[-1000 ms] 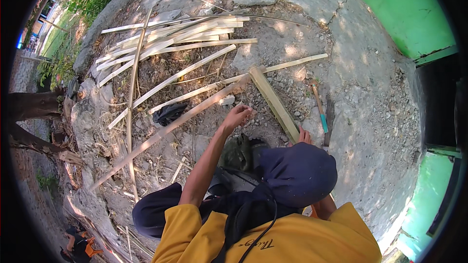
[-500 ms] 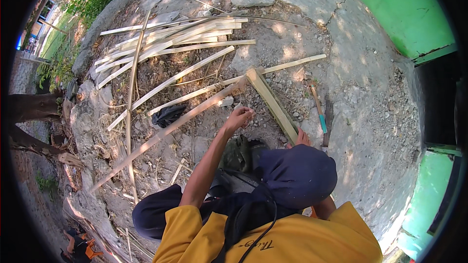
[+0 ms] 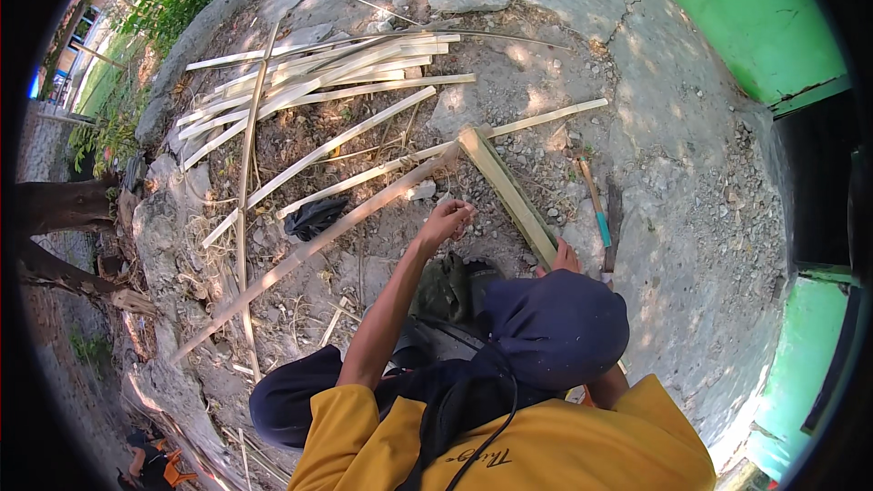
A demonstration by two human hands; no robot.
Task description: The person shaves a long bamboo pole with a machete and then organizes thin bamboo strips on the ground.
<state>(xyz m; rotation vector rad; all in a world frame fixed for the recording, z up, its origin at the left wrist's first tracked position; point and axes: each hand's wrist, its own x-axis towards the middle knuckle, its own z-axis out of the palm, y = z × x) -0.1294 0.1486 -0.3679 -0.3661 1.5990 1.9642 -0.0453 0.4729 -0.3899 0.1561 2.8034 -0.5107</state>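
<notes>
My left hand (image 3: 446, 222) is raised over the dirt in front of me, its fingertips pinched together. Whatever is between them is too small to make out. On the right, my right hand (image 3: 565, 259) grips the near end of a squared wooden beam (image 3: 506, 189). This beam slants away from me, up to the left. Its far end meets the end of a long wooden strip (image 3: 338, 236), which runs down to the left. Beneath that joint passes a thinner pale strip (image 3: 546, 119).
Several pale wooden strips (image 3: 350, 65) lie piled at the far left. A hammer (image 3: 596, 204) with a teal grip rests right of the beam, beside a dark flat bar (image 3: 612, 224). A black plastic bag (image 3: 314, 217) and a tree trunk (image 3: 64, 204) are to the left.
</notes>
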